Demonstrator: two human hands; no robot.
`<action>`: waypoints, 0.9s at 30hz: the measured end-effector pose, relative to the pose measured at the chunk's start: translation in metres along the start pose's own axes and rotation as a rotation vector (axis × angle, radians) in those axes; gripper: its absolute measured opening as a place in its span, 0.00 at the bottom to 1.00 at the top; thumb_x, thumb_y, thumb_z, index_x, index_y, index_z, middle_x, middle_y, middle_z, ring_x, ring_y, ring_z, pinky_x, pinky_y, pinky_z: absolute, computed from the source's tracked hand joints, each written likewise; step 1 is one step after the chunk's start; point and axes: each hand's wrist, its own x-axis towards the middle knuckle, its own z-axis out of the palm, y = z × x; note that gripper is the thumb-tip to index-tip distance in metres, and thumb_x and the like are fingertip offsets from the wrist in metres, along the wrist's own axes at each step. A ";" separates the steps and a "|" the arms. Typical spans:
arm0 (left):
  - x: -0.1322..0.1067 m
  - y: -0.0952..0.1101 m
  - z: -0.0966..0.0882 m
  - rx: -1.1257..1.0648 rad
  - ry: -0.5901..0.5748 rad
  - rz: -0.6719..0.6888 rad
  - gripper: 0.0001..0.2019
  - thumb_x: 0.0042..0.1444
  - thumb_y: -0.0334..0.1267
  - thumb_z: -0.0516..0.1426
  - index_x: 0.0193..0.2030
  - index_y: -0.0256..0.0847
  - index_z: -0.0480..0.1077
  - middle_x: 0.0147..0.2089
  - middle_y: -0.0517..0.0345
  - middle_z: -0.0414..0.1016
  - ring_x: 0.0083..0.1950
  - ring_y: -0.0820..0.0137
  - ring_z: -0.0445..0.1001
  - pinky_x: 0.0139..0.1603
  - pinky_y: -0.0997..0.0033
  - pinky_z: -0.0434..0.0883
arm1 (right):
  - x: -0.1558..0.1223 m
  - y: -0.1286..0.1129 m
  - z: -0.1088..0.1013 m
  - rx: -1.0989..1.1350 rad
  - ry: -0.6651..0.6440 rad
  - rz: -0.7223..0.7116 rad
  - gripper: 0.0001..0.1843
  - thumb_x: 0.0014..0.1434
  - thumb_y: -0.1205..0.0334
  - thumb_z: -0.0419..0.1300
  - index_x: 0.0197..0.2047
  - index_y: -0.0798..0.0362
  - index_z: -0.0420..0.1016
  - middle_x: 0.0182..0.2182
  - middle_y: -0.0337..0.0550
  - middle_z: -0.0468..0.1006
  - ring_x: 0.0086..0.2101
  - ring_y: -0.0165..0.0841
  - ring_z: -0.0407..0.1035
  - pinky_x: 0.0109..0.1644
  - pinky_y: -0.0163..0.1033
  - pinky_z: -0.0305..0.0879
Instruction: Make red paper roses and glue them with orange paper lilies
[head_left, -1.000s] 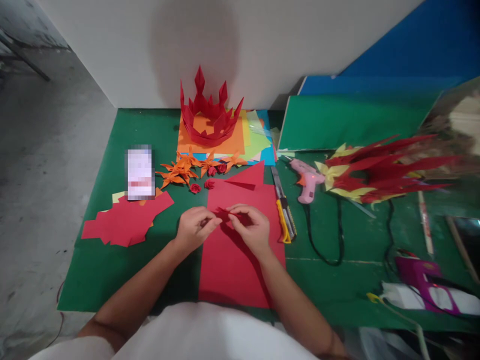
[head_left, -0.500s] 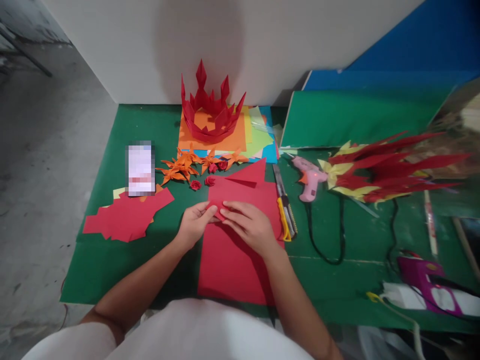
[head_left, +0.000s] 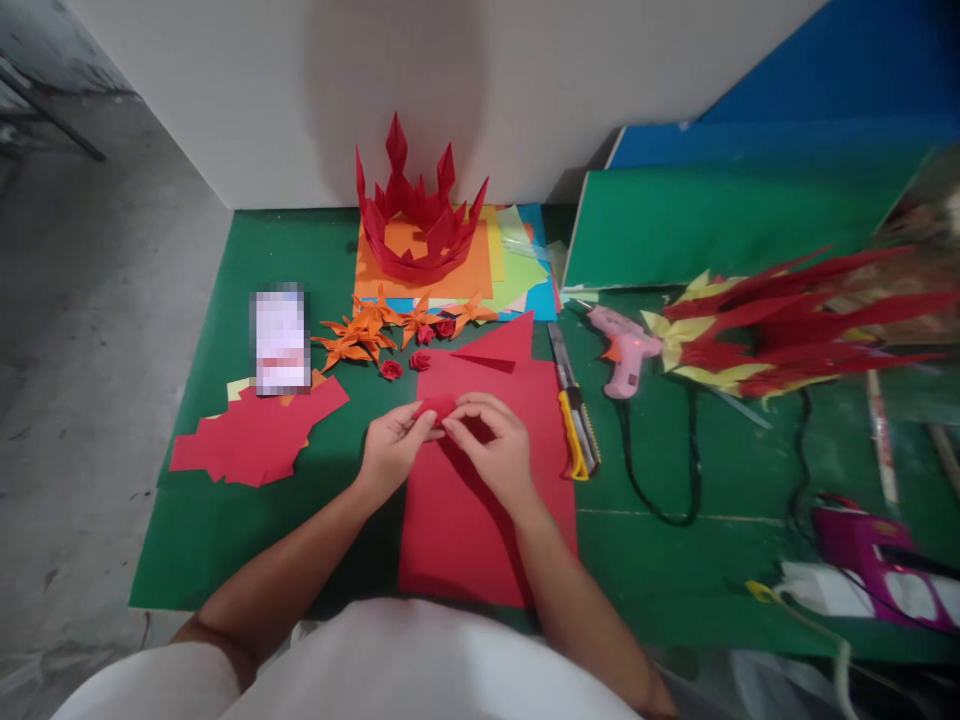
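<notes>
Between my hands is a small piece of red paper (head_left: 438,405). My left hand (head_left: 393,447) pinches its left side with the thumb on top. My right hand (head_left: 496,442) grips the right edge between thumb and fingertips. Both hands are above a large red paper sheet (head_left: 480,530), on which lies a folded red paper piece (head_left: 502,345). Beyond them are several orange paper flowers (head_left: 360,335) and small red paper roses (head_left: 420,361). A yellow utility knife (head_left: 574,420) lies along the sheet's right edge.
Behind stands a red paper crown (head_left: 420,250) on coloured sheets. Left are a phone (head_left: 281,340) and red paper cutouts (head_left: 255,435). Right are a pink glue gun (head_left: 626,350) with its cord, a red-and-yellow paper piece (head_left: 780,330) and a purple device (head_left: 862,560).
My right hand has turned and its fingers have curled more at the small red paper's right edge. My left hand keeps its pinch. The view has shifted slightly.
</notes>
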 end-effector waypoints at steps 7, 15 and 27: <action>-0.001 -0.003 -0.003 0.164 -0.107 0.045 0.18 0.53 0.47 0.60 0.43 0.36 0.77 0.38 0.53 0.82 0.36 0.64 0.82 0.43 0.68 0.80 | -0.004 0.003 -0.003 0.031 0.020 0.074 0.05 0.54 0.61 0.63 0.27 0.50 0.74 0.32 0.42 0.77 0.35 0.35 0.72 0.41 0.41 0.69; -0.001 -0.007 -0.005 0.219 -0.126 0.051 0.17 0.55 0.46 0.59 0.45 0.36 0.77 0.40 0.53 0.82 0.37 0.64 0.82 0.42 0.69 0.80 | -0.005 0.006 -0.004 0.055 0.014 0.101 0.06 0.53 0.61 0.64 0.27 0.51 0.74 0.31 0.41 0.78 0.33 0.34 0.73 0.38 0.39 0.69; -0.003 -0.003 0.000 0.088 -0.092 0.003 0.18 0.50 0.47 0.63 0.42 0.37 0.78 0.37 0.52 0.82 0.36 0.63 0.82 0.44 0.63 0.79 | -0.005 0.004 -0.003 0.043 0.006 0.086 0.07 0.55 0.61 0.63 0.27 0.50 0.73 0.29 0.41 0.77 0.32 0.34 0.72 0.38 0.40 0.68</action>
